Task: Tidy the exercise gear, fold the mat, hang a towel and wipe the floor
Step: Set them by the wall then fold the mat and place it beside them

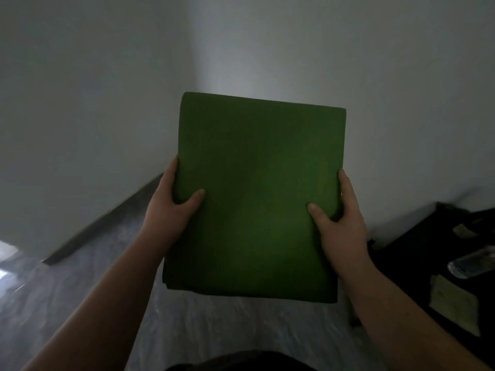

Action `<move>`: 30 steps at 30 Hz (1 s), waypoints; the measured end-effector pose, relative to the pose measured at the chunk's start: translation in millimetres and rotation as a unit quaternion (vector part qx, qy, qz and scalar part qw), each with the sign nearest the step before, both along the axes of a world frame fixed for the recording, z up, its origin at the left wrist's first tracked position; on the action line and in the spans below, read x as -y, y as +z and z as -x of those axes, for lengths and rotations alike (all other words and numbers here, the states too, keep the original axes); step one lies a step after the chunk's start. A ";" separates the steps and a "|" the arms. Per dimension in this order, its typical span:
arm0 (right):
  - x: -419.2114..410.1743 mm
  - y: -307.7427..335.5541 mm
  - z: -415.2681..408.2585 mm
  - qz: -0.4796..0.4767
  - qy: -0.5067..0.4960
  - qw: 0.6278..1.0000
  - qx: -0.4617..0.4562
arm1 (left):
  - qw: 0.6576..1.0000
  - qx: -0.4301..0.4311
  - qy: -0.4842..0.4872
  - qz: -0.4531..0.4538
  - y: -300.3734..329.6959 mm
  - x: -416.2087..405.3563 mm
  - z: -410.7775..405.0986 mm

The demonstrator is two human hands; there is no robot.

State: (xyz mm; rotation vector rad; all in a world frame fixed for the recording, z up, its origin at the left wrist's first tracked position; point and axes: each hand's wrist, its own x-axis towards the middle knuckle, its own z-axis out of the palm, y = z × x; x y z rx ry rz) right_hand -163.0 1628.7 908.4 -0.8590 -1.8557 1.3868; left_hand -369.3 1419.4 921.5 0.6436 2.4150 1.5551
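green mat [257, 199]: folded flat, held up before the white wall [80, 103], above the floor [187, 325] | left hand [171, 207]: clasping its left edge | right hand [337, 223]: clasping its right edge

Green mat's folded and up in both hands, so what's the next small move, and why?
Probably lower the folded green mat and set it down against the wall. It already looks folded flat, the left hand and right hand grip its side edges, and the floor below looks bare.
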 end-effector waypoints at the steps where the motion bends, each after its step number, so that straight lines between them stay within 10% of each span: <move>1: -15.2 1.1 -4.4 -0.005 -0.011 1.000 0.000 | 1.000 0.001 -0.011 -0.001 0.6 -19.5 -0.3; 30: -318.3 -100.1 149.9 0.120 -0.287 0.944 0.109 | 0.951 0.026 -0.297 0.082 -130.8 -472.8 226.4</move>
